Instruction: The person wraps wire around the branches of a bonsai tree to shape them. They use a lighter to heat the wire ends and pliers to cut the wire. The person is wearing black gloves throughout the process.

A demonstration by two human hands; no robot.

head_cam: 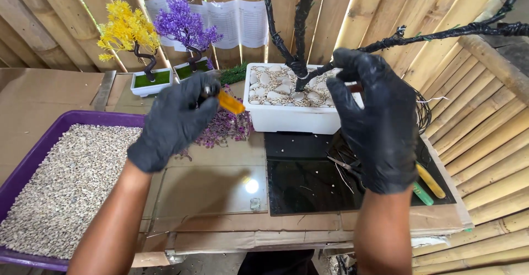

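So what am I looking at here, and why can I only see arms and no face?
The camera sits on the person's head and looks down, so you see only their two arms in black gloves. The left hand holds a small tool with an orange handle. The right hand pinches a black wrapped branch of a pretend tree standing in a white pot filled with pale stones. On the table there is a purple tray of gravel, two tiny trees, one yellow and one purple, and some purple sprigs.

Matte black gloves cover left grip [172,122] and right grip [368,122].
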